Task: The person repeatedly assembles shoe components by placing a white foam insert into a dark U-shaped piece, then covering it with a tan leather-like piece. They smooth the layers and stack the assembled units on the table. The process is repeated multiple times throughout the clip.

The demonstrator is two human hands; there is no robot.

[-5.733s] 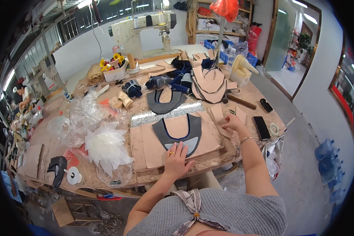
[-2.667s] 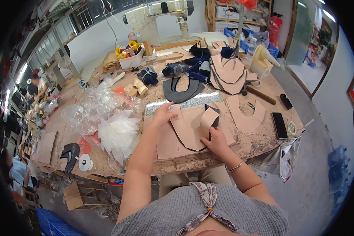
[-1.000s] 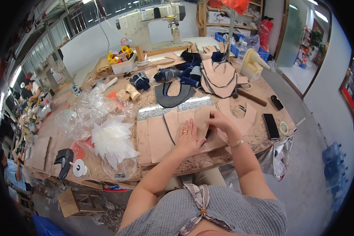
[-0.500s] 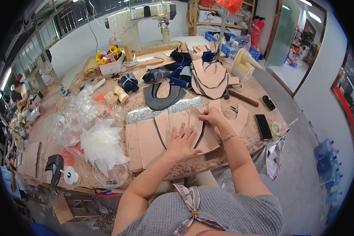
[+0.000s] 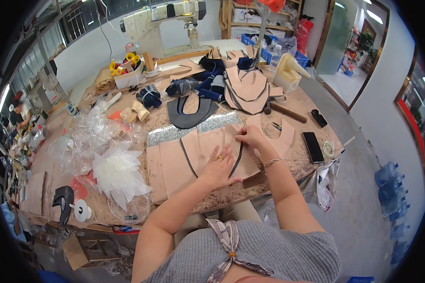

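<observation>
A beige, leather-like U-shaped piece (image 5: 197, 146) with dark strips along its edges lies before me on the table. My left hand (image 5: 217, 170) rests flat on it, fingers stretched out, a ring on one finger. At the piece's upper right tip, my right hand (image 5: 250, 137) pinches the edge between thumb and fingers, hiding the exact contact. Under the piece are plain beige sheets (image 5: 161, 177). Just beyond them sits a speckled stone slab (image 5: 160, 137), partly covered by a dark U-shaped piece (image 5: 182, 120). Another beige cut piece (image 5: 284, 137) with small snips (image 5: 277, 126) lies right of my right hand.
Right: a hammer (image 5: 288, 113), a black phone (image 5: 312, 147) and a cord coil (image 5: 328, 150). Left: clear plastic wrap (image 5: 82, 141) and fanned white sheets (image 5: 120, 172). Farther back: stacked edged pieces (image 5: 243, 85), dark blue bundles (image 5: 149, 96) and a sewing machine (image 5: 160, 28).
The whole view has shifted slightly. My left hand's fingers are a little closer together on the piece. My right hand keeps its pinch at the same edge.
</observation>
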